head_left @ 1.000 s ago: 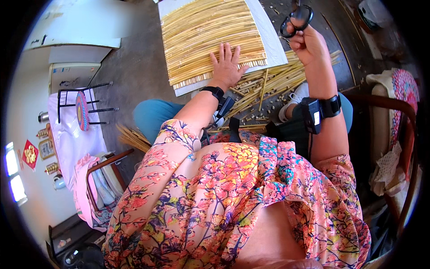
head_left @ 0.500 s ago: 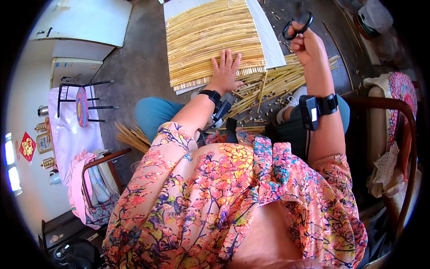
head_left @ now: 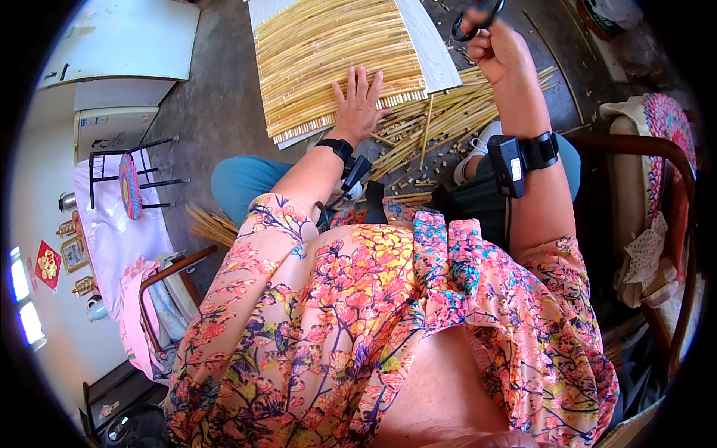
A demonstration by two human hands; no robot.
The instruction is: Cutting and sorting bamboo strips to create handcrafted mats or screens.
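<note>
My left hand lies flat, fingers spread, on the near right part of a mat of woven straw-coloured stalks. A white board shows under the mat along its right side. Out to the right and raised, my right hand has its fingers through the black handles of a pair of scissors. The blades are blurred and cannot be made out. Between my arms, beyond my knees, a heap of loose stalks lies on the floor next to the mat's near edge.
Short cut stalk pieces litter the floor around my feet. A wooden-armed chair with a round braided cushion stands at right. On the left are another chair with cloths, a stool and a white cabinet.
The whole view has shifted slightly, so most things sit further left and up. My left hand stays spread on the mat; my right hand still holds the scissors, raised at the right.
</note>
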